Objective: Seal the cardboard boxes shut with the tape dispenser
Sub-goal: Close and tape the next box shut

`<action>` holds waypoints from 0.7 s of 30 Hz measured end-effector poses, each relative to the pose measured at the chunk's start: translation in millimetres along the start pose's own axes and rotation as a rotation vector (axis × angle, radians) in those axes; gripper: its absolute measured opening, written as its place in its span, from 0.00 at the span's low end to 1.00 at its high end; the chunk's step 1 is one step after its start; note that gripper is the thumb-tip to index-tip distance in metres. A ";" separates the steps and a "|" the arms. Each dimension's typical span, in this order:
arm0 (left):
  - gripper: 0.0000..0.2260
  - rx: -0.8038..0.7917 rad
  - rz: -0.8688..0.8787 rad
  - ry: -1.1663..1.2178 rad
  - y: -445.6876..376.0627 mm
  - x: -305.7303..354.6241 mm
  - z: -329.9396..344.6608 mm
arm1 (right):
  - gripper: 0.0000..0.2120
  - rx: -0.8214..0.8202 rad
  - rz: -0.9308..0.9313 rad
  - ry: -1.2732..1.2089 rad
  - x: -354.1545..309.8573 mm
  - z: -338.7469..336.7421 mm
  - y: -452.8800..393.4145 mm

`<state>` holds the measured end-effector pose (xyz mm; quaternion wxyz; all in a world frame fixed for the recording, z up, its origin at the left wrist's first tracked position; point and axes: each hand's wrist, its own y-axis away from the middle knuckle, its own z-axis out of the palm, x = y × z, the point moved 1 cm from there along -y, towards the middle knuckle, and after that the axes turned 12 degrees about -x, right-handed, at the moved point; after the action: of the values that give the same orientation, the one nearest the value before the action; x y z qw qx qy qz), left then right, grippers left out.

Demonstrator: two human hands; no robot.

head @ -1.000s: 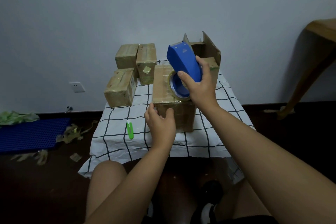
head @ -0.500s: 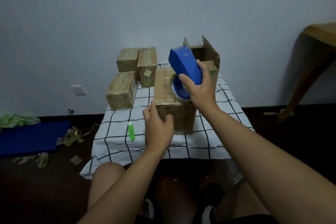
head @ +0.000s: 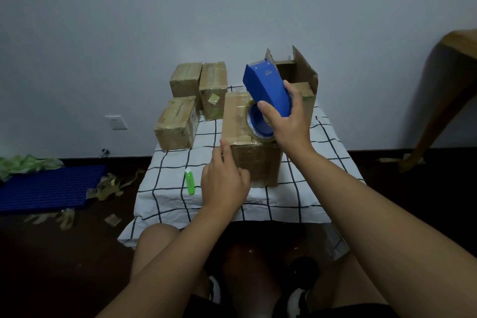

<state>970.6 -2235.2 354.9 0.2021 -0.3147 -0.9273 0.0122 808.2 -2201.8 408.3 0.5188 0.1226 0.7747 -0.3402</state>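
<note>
cardboard box (head: 251, 142) at desk centre is taped on top; open box (head: 302, 80) at 1 o'clock remains unsealed. right hand (head: 289, 121) fingers grip tape dispenser (head: 268, 88); left hand (head: 224, 181) fingers rest relaxed against the box.

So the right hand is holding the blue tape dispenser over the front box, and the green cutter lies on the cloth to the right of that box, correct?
Not quite. In the head view the right hand does hold the tape dispenser over the front box, but the green cutter lies on the cloth to the left of that box, not the right.
</note>
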 end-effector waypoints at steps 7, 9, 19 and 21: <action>0.23 0.162 0.091 -0.090 -20.3 10.1 -25.2 | 0.31 0.031 0.016 -0.064 -5.0 -5.0 -1.7; 0.21 0.145 0.201 -0.070 -32.1 19.5 -26.0 | 0.30 0.107 0.049 -0.165 -6.5 -12.6 -3.4; 0.19 -0.003 0.454 -0.198 -62.2 31.1 2.4 | 0.26 0.311 0.060 -0.259 8.6 -70.0 -9.8; 0.19 0.001 0.452 -0.203 -62.5 31.4 1.4 | 0.26 0.296 0.075 -0.255 13.8 -67.8 -9.6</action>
<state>911.2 -2266.7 374.6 0.1003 -0.5112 -0.8489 0.0893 748.2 -2166.9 415.6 0.6013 0.1823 0.6390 -0.4438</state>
